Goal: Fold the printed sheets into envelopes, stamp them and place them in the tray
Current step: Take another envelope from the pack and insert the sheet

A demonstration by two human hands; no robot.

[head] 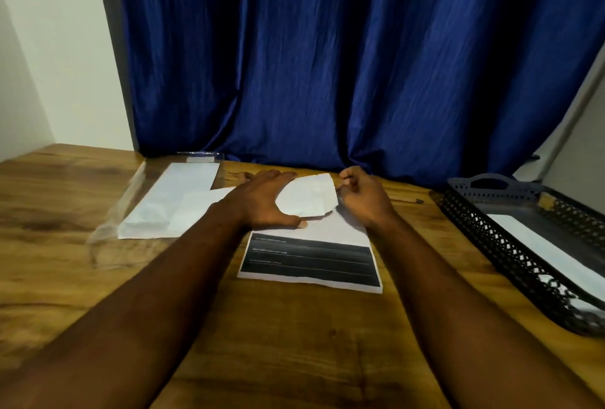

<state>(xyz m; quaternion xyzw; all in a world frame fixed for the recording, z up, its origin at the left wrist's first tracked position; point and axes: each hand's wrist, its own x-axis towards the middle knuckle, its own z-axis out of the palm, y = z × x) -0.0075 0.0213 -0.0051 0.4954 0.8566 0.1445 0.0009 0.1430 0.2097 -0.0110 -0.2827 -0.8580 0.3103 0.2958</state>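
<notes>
Folding, frame centre: left hand (265, 201), fingers flat, is pressing the sheet (311, 196); right hand (363, 196) is pinching its edge; creasing likely comes next

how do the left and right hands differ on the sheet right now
The left hand lies flat with fingers spread, pressing the folded sheet; the right hand has curled fingers. The left covers the sheet's left side; the right seems to pinch its right edge. Both work the same sheet atop the printed stack.

Bare table (294, 336) gives passage between paper stack (311, 264) and tray (484, 232); the curtain (327, 65) walls the far edge.
</notes>
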